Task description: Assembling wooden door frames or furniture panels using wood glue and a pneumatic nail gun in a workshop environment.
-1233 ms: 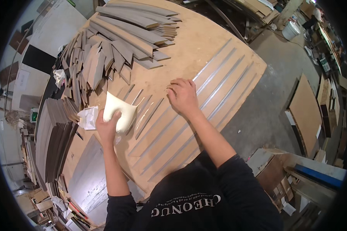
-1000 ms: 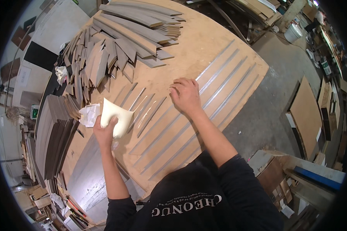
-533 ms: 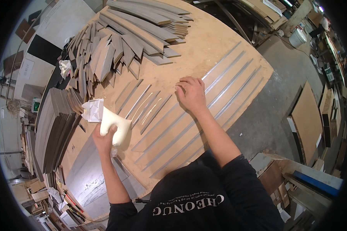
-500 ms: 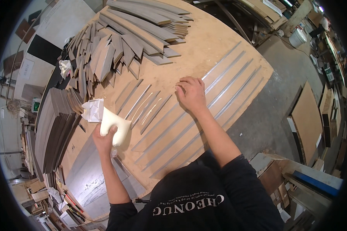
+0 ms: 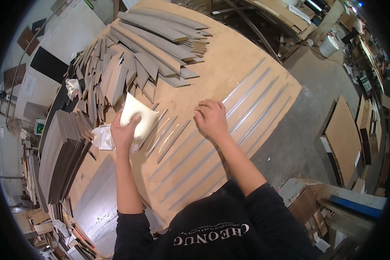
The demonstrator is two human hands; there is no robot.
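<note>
My left hand [image 5: 125, 130] squeezes a soft cream-white glue bag [image 5: 136, 116], with the thumb pressed deep into its side. The bag is held above several short grey strips [image 5: 173, 141] on the wooden table [image 5: 229, 47]; thin white glue lines show on some of them. Beside these, several long grey strips [image 5: 238, 115] lie in slanting parallel rows. My right hand [image 5: 211, 119] is over the left edge of these long strips, fingers loosely bent and thumb apart, with nothing visible in it. Whether it touches the table I cannot tell.
A large heap of grey-faced strips [image 5: 160, 47] covers the table's far left. A stack of curved-looking grey boards [image 5: 60, 147] stands at the left. Next to my left hand lies a crumpled white paper box [image 5: 103, 138]. A metal sheet [image 5: 91, 195] sits nearer me.
My left hand has lifted the glue bag up and away to the far side, tipping it so a corner points away from me. My right hand keeps nearly the same place over the strips.
</note>
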